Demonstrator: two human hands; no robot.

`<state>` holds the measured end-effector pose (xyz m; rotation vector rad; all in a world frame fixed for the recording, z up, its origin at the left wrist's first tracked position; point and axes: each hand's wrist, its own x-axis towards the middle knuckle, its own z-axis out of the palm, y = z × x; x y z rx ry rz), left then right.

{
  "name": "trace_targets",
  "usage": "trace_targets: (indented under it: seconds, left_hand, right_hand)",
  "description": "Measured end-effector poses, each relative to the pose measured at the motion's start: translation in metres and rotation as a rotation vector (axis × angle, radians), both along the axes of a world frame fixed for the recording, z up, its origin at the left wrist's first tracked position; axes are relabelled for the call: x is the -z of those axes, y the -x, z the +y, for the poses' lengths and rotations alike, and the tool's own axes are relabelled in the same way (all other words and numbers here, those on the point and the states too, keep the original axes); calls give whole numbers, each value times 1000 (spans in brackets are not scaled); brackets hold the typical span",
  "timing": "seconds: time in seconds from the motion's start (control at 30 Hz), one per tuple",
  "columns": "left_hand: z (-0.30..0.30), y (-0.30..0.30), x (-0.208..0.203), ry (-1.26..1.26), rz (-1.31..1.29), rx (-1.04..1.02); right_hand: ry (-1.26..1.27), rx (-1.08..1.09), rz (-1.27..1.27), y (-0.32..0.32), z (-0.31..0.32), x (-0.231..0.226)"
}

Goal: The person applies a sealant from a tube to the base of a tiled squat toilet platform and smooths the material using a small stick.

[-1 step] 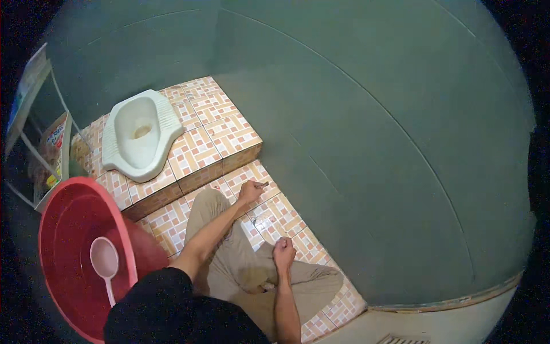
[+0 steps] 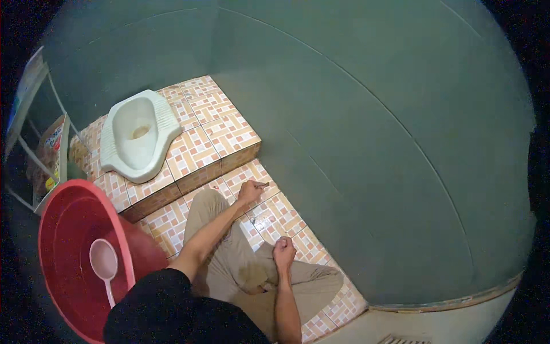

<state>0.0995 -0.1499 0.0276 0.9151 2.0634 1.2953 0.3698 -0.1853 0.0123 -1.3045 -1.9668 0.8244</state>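
Low over the tiled floor (image 2: 275, 212), near the foot of the green wall, my left hand (image 2: 250, 193) is closed around something small and slim. A short dark end (image 2: 263, 184) shows past the fingers toward the wall, too small to name. My right hand (image 2: 284, 252) is curled into a loose fist above my bent leg. Whatever its fingers may hold is hidden. I sit with my legs folded in beige trousers (image 2: 226, 261). Between the two hands lies a shiny, wet-looking patch of tile (image 2: 264, 221).
A white squat toilet (image 2: 137, 137) is set in a raised tiled step (image 2: 200, 149) ahead left. Beside me on the left stands a red tub (image 2: 123, 229) with a pink dipper (image 2: 104, 261). A rack (image 2: 63, 132) holds packets. The green wall (image 2: 355, 160) rises on the right.
The dark end at my left fingers points slightly differently against the tile. My right hand has stayed in place. The view has shifted very slightly.
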Motion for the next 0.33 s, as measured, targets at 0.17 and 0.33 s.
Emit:
trace_targets:
  seconds: [0.17, 0.33]
  left_hand:
    - [4, -14, -17, -34, 353, 241]
    - [19, -28, -10, -25, 449, 317]
  right_hand:
    - [20, -4, 12, 5, 13, 11]
    - [18, -8, -28, 5, 19, 23]
